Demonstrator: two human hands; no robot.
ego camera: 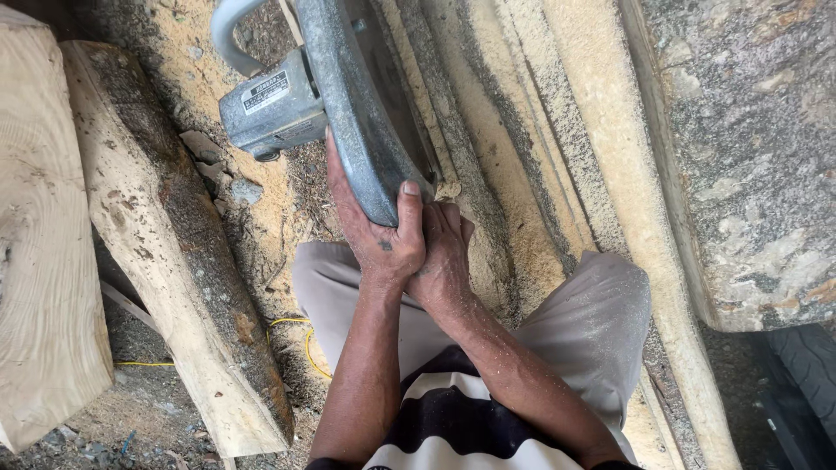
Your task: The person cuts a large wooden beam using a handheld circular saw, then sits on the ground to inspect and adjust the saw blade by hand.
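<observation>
Two hands: both on the near end of the saw guard, close together and touching.
Left hand (376, 235): wrapped over the guard's curved rim, thumb hooked on its edge, fingers along the outer face.
Right hand (446, 252): pressed beside the left, fingers curled under the guard's end; what they pinch, cannot tell.
Circular saw (322, 87): one, grey metal, lying on the sawn timber just ahead of the knees; one motor housing (272, 109), one looped handle (228, 35).
Step, judged: adjusting or freeing the guard; next move likely calls for a firm, steady grip.
Slab offcuts (174, 244): two at left.
Yellow cord (296, 324): one.
Log (749, 148): one, far right.
</observation>
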